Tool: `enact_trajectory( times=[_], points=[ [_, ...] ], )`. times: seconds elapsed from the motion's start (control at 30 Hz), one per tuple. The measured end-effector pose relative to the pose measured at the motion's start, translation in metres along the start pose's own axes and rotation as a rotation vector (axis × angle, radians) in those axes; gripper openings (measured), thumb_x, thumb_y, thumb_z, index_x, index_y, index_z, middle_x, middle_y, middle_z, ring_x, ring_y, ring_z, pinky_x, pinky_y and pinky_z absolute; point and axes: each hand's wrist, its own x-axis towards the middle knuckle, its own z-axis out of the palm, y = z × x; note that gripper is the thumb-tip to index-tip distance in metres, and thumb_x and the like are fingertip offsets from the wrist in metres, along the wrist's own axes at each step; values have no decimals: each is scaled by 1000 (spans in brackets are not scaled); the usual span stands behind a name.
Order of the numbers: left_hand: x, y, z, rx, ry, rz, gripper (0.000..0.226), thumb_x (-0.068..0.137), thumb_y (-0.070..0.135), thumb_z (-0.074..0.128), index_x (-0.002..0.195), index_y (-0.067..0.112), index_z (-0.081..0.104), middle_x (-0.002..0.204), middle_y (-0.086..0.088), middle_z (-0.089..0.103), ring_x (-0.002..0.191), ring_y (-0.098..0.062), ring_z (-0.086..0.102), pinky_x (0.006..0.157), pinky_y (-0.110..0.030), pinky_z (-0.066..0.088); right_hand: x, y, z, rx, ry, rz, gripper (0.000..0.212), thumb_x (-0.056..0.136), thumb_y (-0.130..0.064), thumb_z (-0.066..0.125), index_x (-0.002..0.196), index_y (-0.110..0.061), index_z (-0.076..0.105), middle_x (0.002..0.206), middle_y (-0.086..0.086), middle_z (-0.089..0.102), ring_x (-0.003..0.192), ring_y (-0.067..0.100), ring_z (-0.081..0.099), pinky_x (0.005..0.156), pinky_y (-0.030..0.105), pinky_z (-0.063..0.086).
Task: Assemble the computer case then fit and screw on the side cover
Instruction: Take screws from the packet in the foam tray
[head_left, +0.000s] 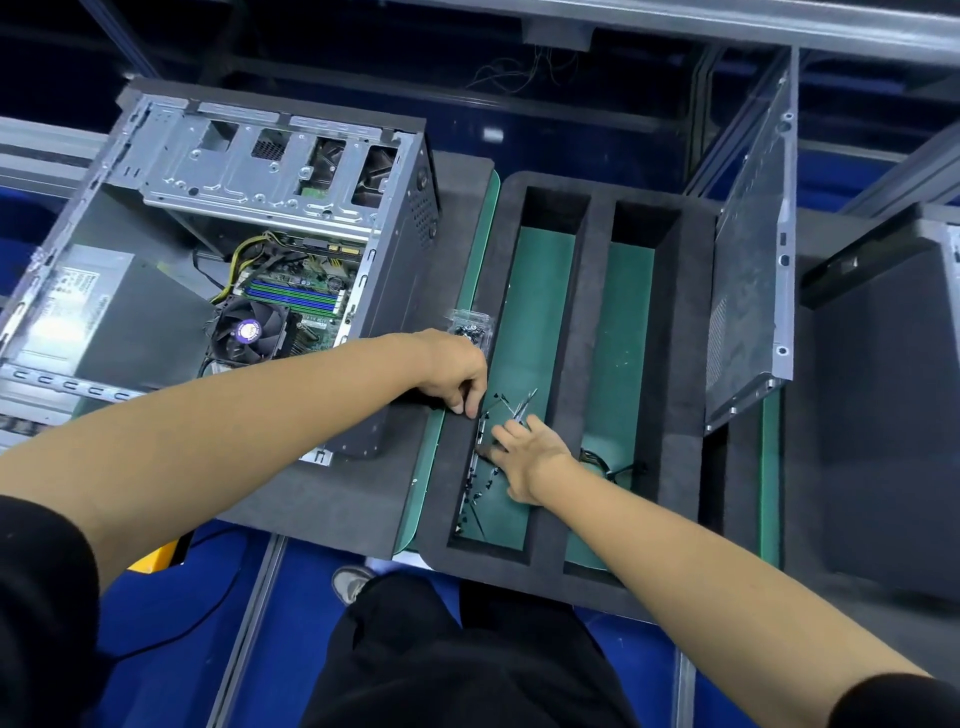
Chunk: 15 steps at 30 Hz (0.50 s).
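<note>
Nearest, the right hand (524, 457) reaches into the left slot of the foam tray (592, 364), fingers spread flat among the loose screws (480, 486), gripping nothing visible. Just beyond, the left hand (457, 374) curls at the slot's edge, seemingly pinching something small, though what cannot be told. The screws, too many and too small to count, could scatter or drop if swept carelessly. One clear bag (470, 327) of fasteners lies beside the tray, which has two slots. Farther off, one open computer case (228, 260) lies on the counter (332, 499), and one side cover (753, 270) stands upright at the tray's right.
</note>
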Motion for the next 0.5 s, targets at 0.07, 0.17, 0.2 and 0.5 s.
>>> enact_trajectory(
  times=[0.07, 0.17, 0.2, 0.5],
  points=[
    [0, 1, -1, -22, -8, -9, 18, 85, 31, 78, 96, 44, 76, 76, 34, 53, 83, -1, 50, 66, -25, 38, 1, -3, 1, -27, -22, -26, 70, 103, -42, 42, 163, -29, 10, 157, 3, 25, 143, 22, 23, 110, 42, 25],
    [-2, 3, -3, -50, -25, -23, 16, 85, 29, 78, 96, 41, 76, 76, 28, 62, 83, -1, 54, 69, -26, 44, 4, -5, 1, -37, -35, -27, 71, 103, -46, 43, 163, -35, 7, 159, 4, 23, 144, 23, 22, 110, 42, 25],
    [-3, 4, -3, -56, -28, -27, 16, 86, 29, 77, 96, 40, 75, 78, 26, 64, 84, -1, 56, 72, -26, 47, 4, -5, 1, -26, -28, -17, 70, 103, -45, 44, 163, -37, 8, 159, 4, 22, 144, 23, 21, 110, 43, 25],
    [0, 4, -2, -81, -30, -45, 13, 84, 29, 79, 94, 38, 76, 77, 19, 65, 77, 1, 56, 62, -24, 41, 0, 6, -3, -20, 45, 78, 63, 103, -46, 42, 160, -24, 26, 161, 8, 19, 148, 25, 17, 120, 49, 14]
  ],
)
